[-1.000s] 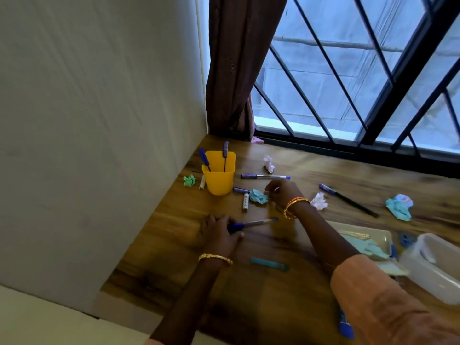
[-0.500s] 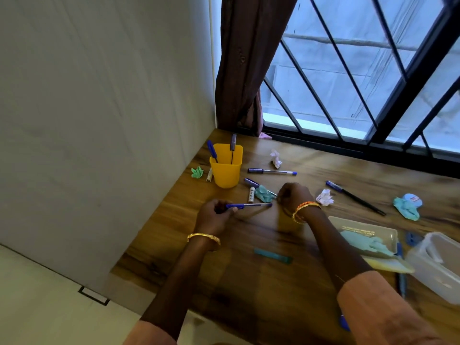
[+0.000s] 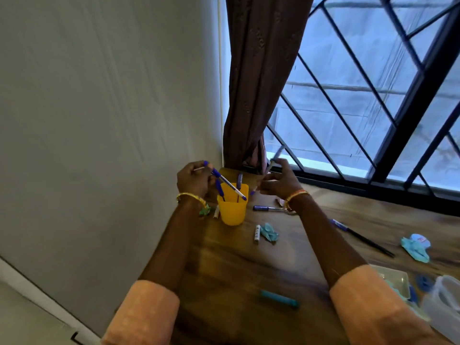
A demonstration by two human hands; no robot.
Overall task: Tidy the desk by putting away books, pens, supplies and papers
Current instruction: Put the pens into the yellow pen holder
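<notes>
1. Left hand [image 3: 193, 179]: raised at the far left of the desk, fingers curled round a blue-capped pen [image 3: 227, 183]; the pen slants down, its lower end over the mouth of the yellow cup [image 3: 232, 207].
2. Right hand [image 3: 278, 183]: raised just right of the cup, fingers loosely pinching a second pen [image 3: 273, 163], blurred, pointing up toward the window grille [image 3: 373, 95].
3. Yellow cup: upright near the wall corner, already holding two pens [image 3: 239, 181].
4. Handling, judged: pens are light, stiff and smooth; mid-barrel is the sound place to hold, dropping end-first. The cup is light plastic and could tip if knocked.
5. Loose items on the wooden desk [image 3: 224, 270]: a purple marker [image 3: 266, 208] right of the cup; a small white tube [image 3: 257, 233] beside a crumpled teal paper [image 3: 270, 232]; a dark pen [image 3: 361, 237] further right; a teal stick [image 3: 278, 298] near.
6. Near right: a pale tray [image 3: 398, 277] and a clear container [image 3: 445, 302], contents unclear.
</notes>
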